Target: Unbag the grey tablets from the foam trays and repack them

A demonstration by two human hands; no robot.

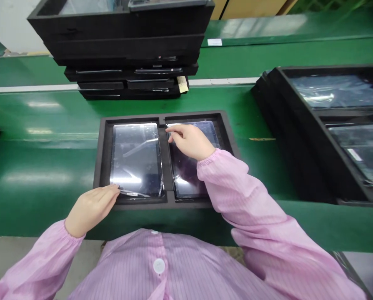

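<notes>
Left panel [136,160] and right panel [186,177] sit in black tray [98,168] on green counter [39,204], left hand [91,208] at left panel's near-left corner, can't tell its grip, right hand [192,141] over right panel's far-left corner, grip loosely parted, holding nothing.

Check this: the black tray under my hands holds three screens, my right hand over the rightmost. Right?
Not three: the head view shows the black tray holding two, a left screen and a right screen, your right hand over the latter.

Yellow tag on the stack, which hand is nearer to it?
Right. The right hand is below the yellow tag in view; the left hand is lower and farther left.
</notes>
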